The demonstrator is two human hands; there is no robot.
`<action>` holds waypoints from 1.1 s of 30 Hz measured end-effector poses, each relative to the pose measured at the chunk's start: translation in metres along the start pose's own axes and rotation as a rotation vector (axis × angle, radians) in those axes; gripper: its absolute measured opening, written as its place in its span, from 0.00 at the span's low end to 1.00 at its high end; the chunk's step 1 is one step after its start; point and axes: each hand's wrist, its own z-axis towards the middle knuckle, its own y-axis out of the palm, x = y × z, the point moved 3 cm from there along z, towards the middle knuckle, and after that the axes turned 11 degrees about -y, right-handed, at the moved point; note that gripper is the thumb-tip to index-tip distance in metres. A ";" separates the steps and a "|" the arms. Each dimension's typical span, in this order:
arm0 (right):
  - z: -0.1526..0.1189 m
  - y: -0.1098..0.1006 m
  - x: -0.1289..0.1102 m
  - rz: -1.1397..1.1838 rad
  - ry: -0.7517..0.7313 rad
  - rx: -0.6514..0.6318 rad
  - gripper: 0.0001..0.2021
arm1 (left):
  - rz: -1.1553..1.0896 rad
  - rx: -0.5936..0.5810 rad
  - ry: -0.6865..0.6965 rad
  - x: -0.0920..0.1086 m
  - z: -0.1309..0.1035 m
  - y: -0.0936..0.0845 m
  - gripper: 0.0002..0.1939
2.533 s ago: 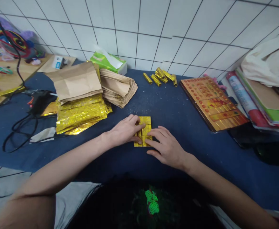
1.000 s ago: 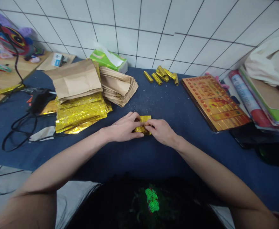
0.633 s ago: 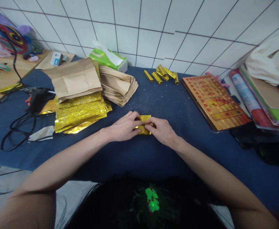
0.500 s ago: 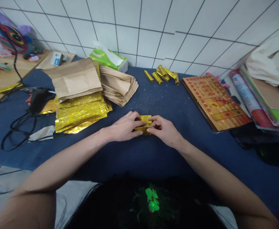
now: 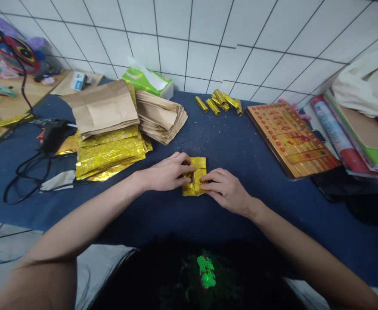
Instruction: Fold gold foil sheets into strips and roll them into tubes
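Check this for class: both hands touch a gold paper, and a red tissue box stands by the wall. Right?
Wrong colour: the head view shows a green tissue box by the wall. The left hand and right hand do touch the gold paper.

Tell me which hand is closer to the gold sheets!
Left: the left hand is right of the gold sheets, at the folded gold piece. The right hand is farther away, at that piece's right edge.
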 end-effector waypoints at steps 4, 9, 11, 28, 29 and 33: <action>-0.001 0.000 0.000 -0.053 -0.031 -0.027 0.09 | 0.060 0.128 -0.033 0.001 0.004 0.011 0.18; 0.000 0.000 -0.003 -0.101 -0.063 -0.050 0.09 | 0.108 0.202 -0.053 0.003 0.006 0.017 0.17; 0.000 0.001 -0.005 -0.126 -0.082 -0.051 0.08 | 0.113 0.211 -0.058 0.004 0.006 0.017 0.15; 0.009 0.008 -0.016 -0.197 -0.115 -0.143 0.13 | 0.092 0.225 -0.096 0.003 0.009 0.021 0.14; 0.010 0.010 -0.016 -0.214 -0.110 -0.144 0.13 | 0.087 0.229 -0.091 0.003 0.009 0.021 0.15; 0.011 0.017 -0.016 -0.269 -0.093 -0.109 0.11 | 0.066 0.234 -0.076 0.003 0.009 0.021 0.15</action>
